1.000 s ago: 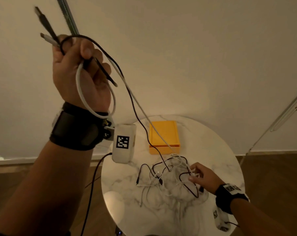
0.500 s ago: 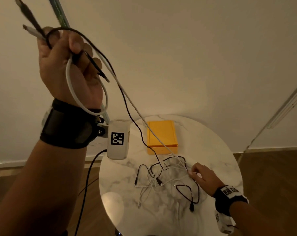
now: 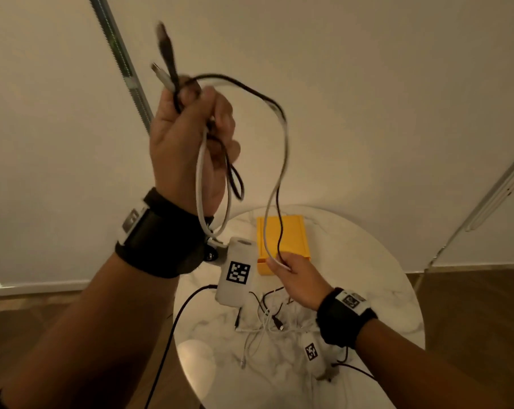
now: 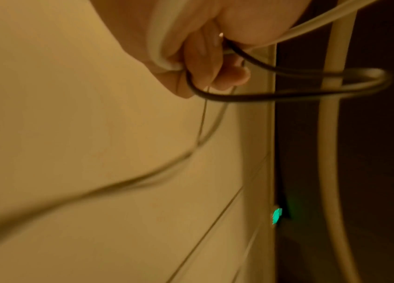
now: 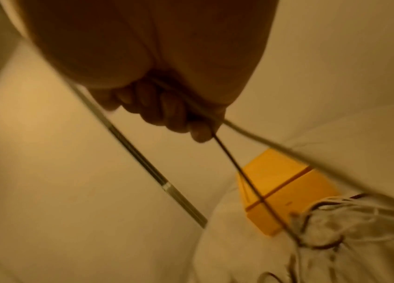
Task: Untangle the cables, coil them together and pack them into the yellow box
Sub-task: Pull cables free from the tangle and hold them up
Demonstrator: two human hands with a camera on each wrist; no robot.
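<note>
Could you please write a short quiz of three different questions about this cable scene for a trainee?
1. True or false: the yellow box stands closed on the marble table.
2. The right hand pinches which? A: only the white cable B: only the black cable C: both
3. Fill in: the left hand holds the cables' ____ ends pointing upward.

Key: 1 true; 2 C; 3 plug
</note>
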